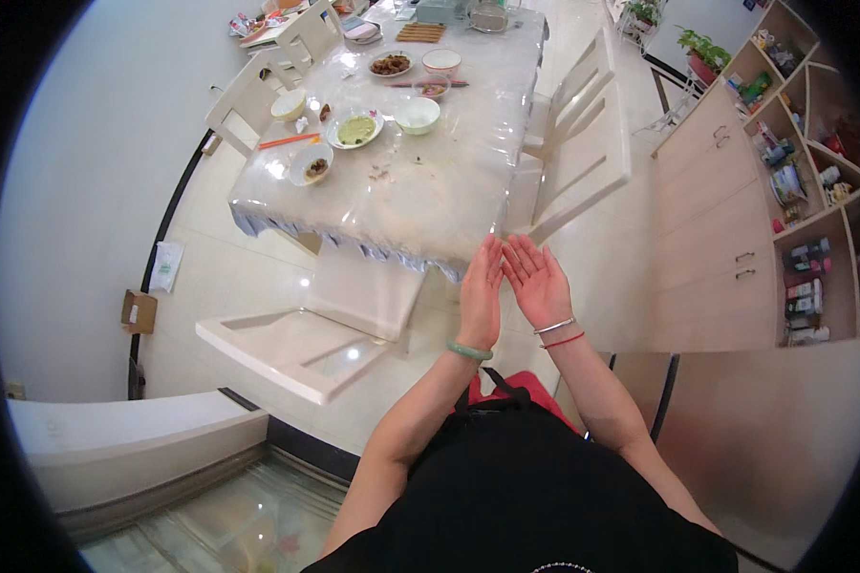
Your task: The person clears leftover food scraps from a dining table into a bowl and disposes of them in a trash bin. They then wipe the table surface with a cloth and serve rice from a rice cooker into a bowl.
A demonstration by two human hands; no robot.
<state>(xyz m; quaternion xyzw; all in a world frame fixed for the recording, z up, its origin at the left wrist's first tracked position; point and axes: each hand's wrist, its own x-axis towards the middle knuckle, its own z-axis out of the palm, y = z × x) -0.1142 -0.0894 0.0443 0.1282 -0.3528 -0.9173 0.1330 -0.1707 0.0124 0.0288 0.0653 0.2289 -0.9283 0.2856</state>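
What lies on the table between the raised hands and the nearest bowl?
In the head view, only bare glossy tabletop with a few small scraps lies between the left hand, the right hand and the nearest bowl.

Dining table (430,191) ahead bearing bowls (418,115); chairs (583,143) on both sides; shelving (812,191) right; both hands (511,286) raised before its near edge.

Left hand (481,291) and right hand (537,282) raised side by side, fingers straight, edges touching, holding nothing. Green bangle (469,351) on left wrist, silver and red bands on right. Beyond them a dining table (430,196) with used bowls and plates at its far left end. White chair (301,344) near left, another chair (583,143) at right. Cabinet with shelves (784,191) far right.
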